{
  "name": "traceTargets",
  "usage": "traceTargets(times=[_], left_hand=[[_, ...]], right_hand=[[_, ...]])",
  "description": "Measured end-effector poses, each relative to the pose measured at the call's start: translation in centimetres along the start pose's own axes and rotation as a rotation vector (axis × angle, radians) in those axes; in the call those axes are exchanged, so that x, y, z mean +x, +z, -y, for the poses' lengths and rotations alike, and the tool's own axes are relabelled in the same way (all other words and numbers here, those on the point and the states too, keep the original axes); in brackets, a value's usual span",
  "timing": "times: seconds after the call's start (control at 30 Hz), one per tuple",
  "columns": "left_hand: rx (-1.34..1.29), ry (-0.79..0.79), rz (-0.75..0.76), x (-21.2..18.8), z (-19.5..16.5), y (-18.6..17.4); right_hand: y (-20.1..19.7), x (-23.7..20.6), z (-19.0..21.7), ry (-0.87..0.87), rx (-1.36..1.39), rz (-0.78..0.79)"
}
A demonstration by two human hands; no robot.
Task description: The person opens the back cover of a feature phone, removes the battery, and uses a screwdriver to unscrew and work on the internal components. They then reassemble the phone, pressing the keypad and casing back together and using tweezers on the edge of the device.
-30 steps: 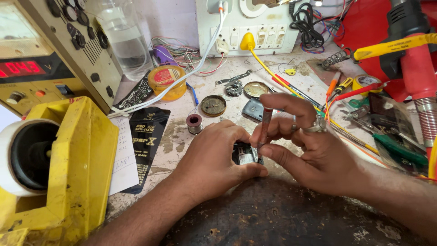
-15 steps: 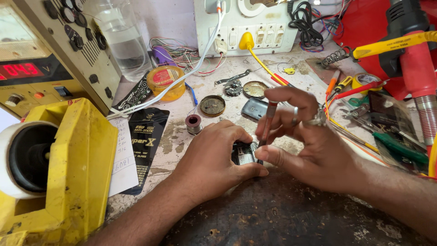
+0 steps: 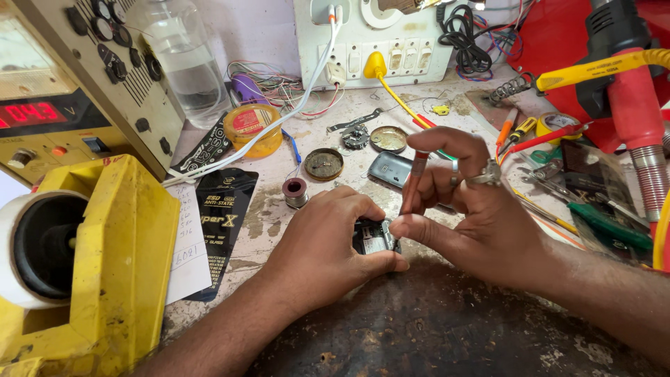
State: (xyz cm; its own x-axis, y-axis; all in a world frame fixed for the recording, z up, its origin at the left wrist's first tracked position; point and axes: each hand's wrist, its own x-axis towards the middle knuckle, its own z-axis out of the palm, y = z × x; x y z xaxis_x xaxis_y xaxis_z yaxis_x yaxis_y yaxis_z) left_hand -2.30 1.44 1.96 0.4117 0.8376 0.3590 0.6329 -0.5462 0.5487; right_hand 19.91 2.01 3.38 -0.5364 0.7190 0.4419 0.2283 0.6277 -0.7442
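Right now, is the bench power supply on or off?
On: the power supply has red digits lit on its display, left of the hands.

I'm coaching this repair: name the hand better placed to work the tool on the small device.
Right hand: its grip already holds the thin reddish-brown tool above the small dark device; the left hand steadies it.

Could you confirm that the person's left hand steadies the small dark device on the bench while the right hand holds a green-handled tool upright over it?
Not quite: the tool in the right hand has a reddish-brown handle, not green, as the head view shows. The rest stands: the left hand steadies the small dark device on the bench.
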Motion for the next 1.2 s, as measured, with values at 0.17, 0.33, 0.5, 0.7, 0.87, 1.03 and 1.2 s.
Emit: traceTargets(times=[0.17,0.33,0.5,0.7,0.87,1.03,1.2], left_hand=[[-0.013,0.051,-0.022,-0.09,0.20,0.07],[-0.011,0.015,-0.003,0.00,0.14,0.10],[-0.005,0.039,-0.018,-0.05,0.13,0.01],[-0.022,0.004,0.005,-0.07,-0.03,-0.05],[-0.015,0.028,-0.007,-0.03,0.02,-0.07],[-0.011,0.022,-0.003,-0.08,0.12,-0.02],[-0.005,0.010,-0.010,-0.07,0.08,0.07]], right_hand=[[0.10,-0.40,0.01,-0.095,0.053,0.067],[0.30,-0.32,0.07,-0.169,0.011,0.066],[0.28,-0.44,0.18,-0.069,0.093,0.053],[0.27,-0.49,-0.01,-0.218,0.029,0.085],[0.06,-0.44,-0.11,-0.104,0.080,0.091],[-0.02,-0.44,-0.04,-0.110,0.018,0.110],[0.24,-0.29,-0.12,-0.117,0.020,0.041]])
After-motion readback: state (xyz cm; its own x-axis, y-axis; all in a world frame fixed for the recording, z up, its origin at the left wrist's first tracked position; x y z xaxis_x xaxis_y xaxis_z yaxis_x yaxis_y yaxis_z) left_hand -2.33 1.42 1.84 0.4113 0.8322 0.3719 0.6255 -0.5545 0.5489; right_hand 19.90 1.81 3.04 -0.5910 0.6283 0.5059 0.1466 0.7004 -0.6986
